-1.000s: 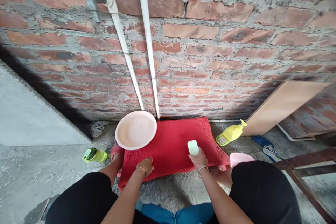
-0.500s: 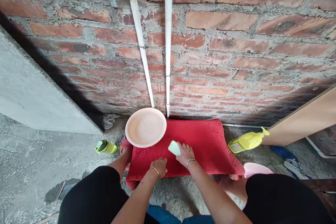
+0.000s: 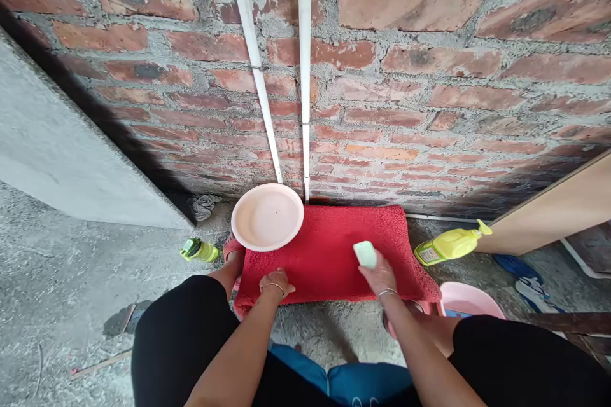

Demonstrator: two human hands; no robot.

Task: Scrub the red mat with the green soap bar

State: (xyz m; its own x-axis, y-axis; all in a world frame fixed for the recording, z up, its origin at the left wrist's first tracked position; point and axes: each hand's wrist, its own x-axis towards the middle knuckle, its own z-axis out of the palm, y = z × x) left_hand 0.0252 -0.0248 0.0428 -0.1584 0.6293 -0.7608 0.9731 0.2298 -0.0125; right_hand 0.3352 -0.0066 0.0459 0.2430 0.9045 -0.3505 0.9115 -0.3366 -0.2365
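A thick red mat [image 3: 329,248] lies spread out between my feet, draped at its edges. My right hand [image 3: 380,275] is closed around a pale green rounded block [image 3: 365,254] on the mat's right half; whether it is a soap bar or a brush I cannot tell. Near the front left edge, my left hand [image 3: 277,282] rests on the mat, thumb apart and fingers partly foreshortened. A pale pink basin [image 3: 267,219] sits at the mat's back left corner.
On the right stands a yellow pump bottle [image 3: 449,246], with a pink tub [image 3: 470,297] nearer to me. A green-lidded bottle [image 3: 199,250] lies at the left. White pipes [image 3: 305,76] run down the brick wall [image 3: 405,63]. Blue slippers [image 3: 525,283] lie far right.
My right hand has moved rightward across the mat with the pale green block. My left hand has shifted slightly left. The camera view has tilted down a little.
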